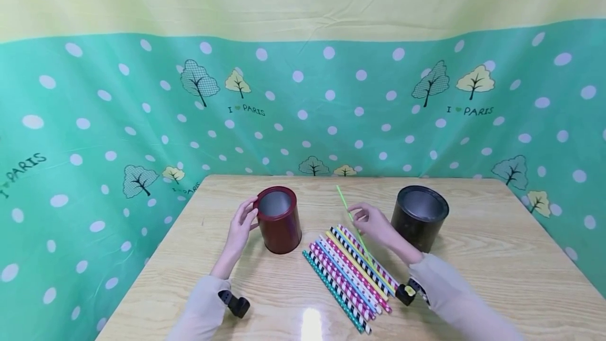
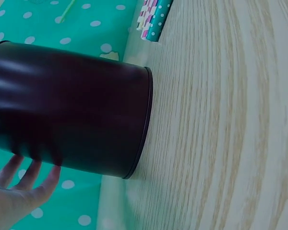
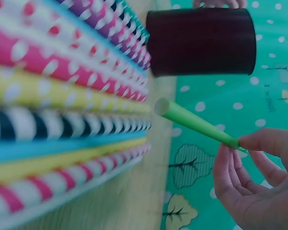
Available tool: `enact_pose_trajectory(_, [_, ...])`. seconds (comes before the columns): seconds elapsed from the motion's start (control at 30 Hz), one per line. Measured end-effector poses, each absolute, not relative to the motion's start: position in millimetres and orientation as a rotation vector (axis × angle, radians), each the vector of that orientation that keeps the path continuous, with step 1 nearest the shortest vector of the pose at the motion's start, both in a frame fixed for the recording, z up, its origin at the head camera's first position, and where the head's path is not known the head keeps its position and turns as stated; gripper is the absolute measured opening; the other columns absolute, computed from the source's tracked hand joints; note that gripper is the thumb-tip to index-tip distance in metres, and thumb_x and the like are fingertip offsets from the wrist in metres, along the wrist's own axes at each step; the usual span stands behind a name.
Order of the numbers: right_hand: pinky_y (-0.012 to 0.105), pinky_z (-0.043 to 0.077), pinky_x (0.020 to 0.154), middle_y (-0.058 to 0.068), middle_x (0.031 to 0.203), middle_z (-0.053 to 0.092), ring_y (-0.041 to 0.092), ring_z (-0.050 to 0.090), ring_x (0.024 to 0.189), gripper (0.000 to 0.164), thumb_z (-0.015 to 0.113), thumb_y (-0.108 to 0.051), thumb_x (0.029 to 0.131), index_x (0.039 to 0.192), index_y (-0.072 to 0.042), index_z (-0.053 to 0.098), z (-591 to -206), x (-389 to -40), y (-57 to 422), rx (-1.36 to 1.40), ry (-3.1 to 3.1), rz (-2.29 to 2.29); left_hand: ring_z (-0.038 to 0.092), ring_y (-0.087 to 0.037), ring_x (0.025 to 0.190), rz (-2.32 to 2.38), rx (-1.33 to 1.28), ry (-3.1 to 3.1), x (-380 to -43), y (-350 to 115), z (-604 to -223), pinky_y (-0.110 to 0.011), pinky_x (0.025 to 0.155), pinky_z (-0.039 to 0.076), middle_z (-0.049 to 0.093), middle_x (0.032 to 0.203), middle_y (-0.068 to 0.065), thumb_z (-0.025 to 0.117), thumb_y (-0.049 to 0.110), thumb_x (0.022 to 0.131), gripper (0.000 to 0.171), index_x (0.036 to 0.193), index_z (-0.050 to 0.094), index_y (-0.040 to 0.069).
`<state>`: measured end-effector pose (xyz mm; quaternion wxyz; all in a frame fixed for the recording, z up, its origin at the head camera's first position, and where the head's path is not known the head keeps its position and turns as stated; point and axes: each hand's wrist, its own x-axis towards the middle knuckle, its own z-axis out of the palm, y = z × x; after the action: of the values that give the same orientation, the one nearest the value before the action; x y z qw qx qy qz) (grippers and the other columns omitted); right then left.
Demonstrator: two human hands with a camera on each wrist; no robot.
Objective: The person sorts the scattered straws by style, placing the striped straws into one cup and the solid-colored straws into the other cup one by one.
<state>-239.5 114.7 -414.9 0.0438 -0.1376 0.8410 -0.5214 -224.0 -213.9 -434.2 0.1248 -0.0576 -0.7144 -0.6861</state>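
Note:
My left hand (image 1: 243,222) rests its fingertips against the left side of a dark red can (image 1: 282,233), near the rim. The can stands upright with its mouth up. In the left wrist view, several fingers (image 2: 26,184) touch its wall, and the thumb is out of sight. My right hand (image 1: 374,223) pinches a light green straw (image 3: 197,123) between thumb and fingertips. That straw slants over the row of paper straws (image 1: 347,272), its lower end pointing back towards me.
A black can (image 1: 418,225) stands upright just right of my right forearm. The patterned straws lie side by side on the wooden table (image 1: 265,299), between the forearms. A green dotted curtain (image 1: 284,136) hangs behind the table's back edge.

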Motion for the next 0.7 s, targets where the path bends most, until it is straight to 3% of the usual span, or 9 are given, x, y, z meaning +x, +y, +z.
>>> enact_pose_trajectory(0.27, [0.042, 0.05, 0.063, 0.019, 0.09, 0.056, 0.02, 0.057, 0.069, 0.035, 0.053, 0.003, 0.082, 0.116, 0.004, 0.05, -403.8, -237.9, 97.6, -0.382, 2.476, -1.803, 0.049, -0.005, 0.099, -1.961, -0.156, -2.07, -223.9, -210.0, -435.1, -0.045, 0.081, 0.043, 0.048, 0.12, -0.02, 0.045, 0.017, 0.092, 0.037, 0.127, 0.042, 0.004])
enact_pose_trajectory(0.5, [0.039, 0.051, 0.062, 0.02, 0.092, 0.057, 0.034, 0.058, 0.079, 0.037, 0.055, 0.004, 0.081, 0.117, 0.003, 0.049, -392.3, -236.7, 86.0, -0.297, 2.42, -1.967, 0.048, -0.01, 0.102, -1.977, -0.155, -2.06, -226.7, -207.0, -436.1, -0.043, 0.081, 0.043, 0.046, 0.124, -0.021, 0.046, 0.019, 0.092, 0.039, 0.128, 0.041, 0.004])
enact_pose_trajectory(0.7, [0.039, 0.05, 0.068, 0.02, 0.097, 0.056, 0.021, 0.059, 0.075, 0.042, 0.057, 0.003, 0.079, 0.119, -0.002, 0.048, -383.8, -235.6, 73.9, -0.232, 2.325, -2.08, 0.048, -0.003, 0.097, -1.969, -0.107, -2.065, -221.5, -207.6, -435.0, -0.046, 0.082, 0.042, 0.045, 0.124, -0.022, 0.043, 0.015, 0.093, 0.038, 0.129, 0.04, 0.004])
